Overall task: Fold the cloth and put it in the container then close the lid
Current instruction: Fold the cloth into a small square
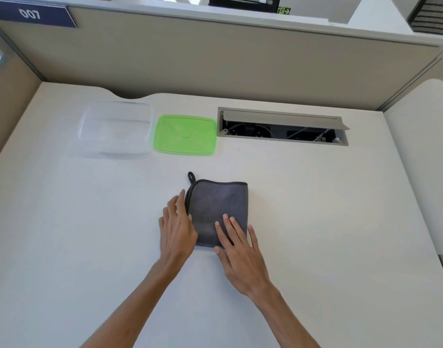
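Note:
A dark grey cloth (pixel 216 204) lies folded into a small rectangle in the middle of the white desk, its hanging loop sticking out at the far left corner. My left hand (pixel 176 228) rests flat against the cloth's left edge, fingers apart. My right hand (pixel 240 249) lies flat on the near right part of the cloth, fingers spread. A clear plastic container (pixel 115 129) stands open at the back left. Its green lid (pixel 186 134) lies flat on the desk just right of it.
An open cable tray (pixel 283 128) is sunk into the white desk (pixel 315 209) at the back right. Beige partition walls close the back and left sides. A second desk surface adjoins on the right.

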Tool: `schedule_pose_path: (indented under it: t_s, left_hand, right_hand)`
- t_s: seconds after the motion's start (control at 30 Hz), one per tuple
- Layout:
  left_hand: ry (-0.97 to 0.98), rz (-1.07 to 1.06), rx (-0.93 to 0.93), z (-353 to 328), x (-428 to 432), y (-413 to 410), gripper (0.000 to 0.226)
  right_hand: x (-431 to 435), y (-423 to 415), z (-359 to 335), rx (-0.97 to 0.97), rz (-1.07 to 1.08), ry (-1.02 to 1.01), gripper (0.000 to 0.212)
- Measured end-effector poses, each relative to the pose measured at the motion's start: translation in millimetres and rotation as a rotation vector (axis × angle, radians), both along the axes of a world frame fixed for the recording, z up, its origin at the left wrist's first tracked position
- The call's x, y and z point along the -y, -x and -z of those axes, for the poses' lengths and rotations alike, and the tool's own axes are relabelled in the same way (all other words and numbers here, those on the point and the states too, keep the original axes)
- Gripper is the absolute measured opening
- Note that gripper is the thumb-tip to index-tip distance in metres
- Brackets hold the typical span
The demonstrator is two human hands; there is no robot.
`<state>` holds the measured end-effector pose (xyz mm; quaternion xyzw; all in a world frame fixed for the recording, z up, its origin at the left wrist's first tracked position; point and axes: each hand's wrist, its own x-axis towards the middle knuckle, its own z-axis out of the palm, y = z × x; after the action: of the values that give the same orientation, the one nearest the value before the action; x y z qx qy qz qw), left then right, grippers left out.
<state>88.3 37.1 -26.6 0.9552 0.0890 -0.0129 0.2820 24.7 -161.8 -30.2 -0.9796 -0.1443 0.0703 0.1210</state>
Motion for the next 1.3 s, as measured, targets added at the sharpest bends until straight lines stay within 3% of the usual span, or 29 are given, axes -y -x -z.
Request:
schedule_pose_path:
  t_s: [0.13,0.23,0.57,0.73,0.83,0.93,1.13,1.3]
  left_hand:
    - [-0.230,0.317,0.208,5.0,0.1,-5.2,0.067]
    - [-0.304,0.453,0.204,18.4,2.4,-10.9,0.060]
    - [-0.257,0.369,0.069,36.7,-1.3,9.3,0.068]
    - [-0.263,0.366,0.097,16.4,-0.3,-8.3,0.064]
    - [-0.226,0.449,0.133,1.0,1.2,-45.3,0.060]
    - [-0.259,0.608,0.071,-4.9,5.0,-80.9,0.063]
    - [-0.346,0.613,-0.005,-7.8,2.9,-87.2,0.048]
    - [-0.342,0.462,-0.158,-19.1,0.3,-61.0,0.037]
  right_hand:
    - [-3.7,-26.1,-12.5,0.065,0.112,-0.071,0.062]
    - [-5.3,-55.3,-3.6,0.126,0.221,-0.020,0.064]
    - [4.0,-75.2,12.7,0.066,0.280,0.054,0.071]
    - [-2.0,-44.8,-20.6,-0.127,0.753,-0.237,0.088]
    - [4.0,-35.3,-31.8,-0.416,0.877,-0.354,0.069]
    - [12.7,-37.4,-33.1,-0.526,0.885,-0.414,0.041]
    - [41.5,-65.3,-41.7,-0.537,0.841,-0.330,0.017]
    - [51.0,-99.6,-47.8,-0.391,0.761,-0.193,0.013]
